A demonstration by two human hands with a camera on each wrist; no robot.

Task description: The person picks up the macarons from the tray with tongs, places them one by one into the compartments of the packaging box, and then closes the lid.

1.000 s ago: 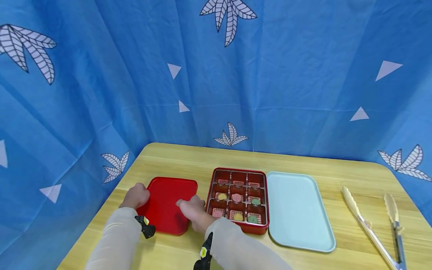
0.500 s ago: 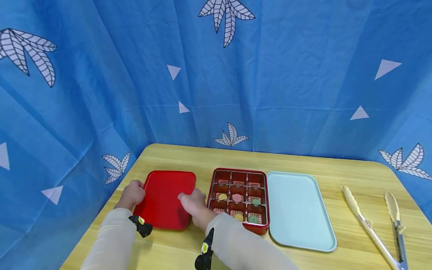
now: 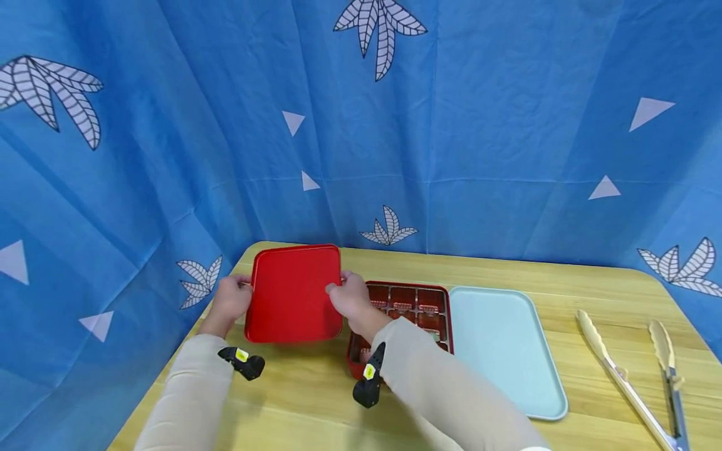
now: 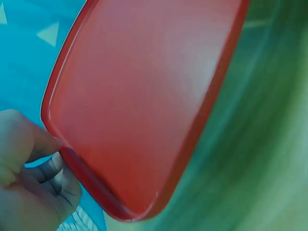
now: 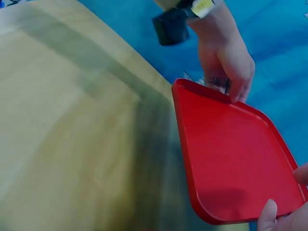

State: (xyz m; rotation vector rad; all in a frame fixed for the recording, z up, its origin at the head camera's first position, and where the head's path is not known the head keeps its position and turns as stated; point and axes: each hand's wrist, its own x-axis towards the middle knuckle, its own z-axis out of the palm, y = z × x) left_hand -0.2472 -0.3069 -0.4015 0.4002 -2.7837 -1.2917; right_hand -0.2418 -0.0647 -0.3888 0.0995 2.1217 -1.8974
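A square red lid (image 3: 294, 293) with a low raised rim hangs above the table, tilted. My left hand (image 3: 230, 302) pinches its left edge between thumb and fingers. At the opposite edge, my right hand (image 3: 356, 302) grips the rim. In the left wrist view the lid's inner face (image 4: 139, 96) shows, the left thumb lying over the rim. The right wrist view has the right thumb (image 5: 267, 216) at the near edge. Beside the lid stands a red box (image 3: 356, 369) with divided compartments; my right hand and forearm hide much of it.
A pale blue tray (image 3: 504, 351) lies right of the box. Farther right, a pair of tongs (image 3: 626, 382) rests spread apart on the wooden table (image 3: 316, 401). A blue patterned curtain (image 3: 507, 125) hangs behind and to the left.
Both hands have raised the red lid off the table and moved it away from me and slightly right. My right forearm now covers more of the box.
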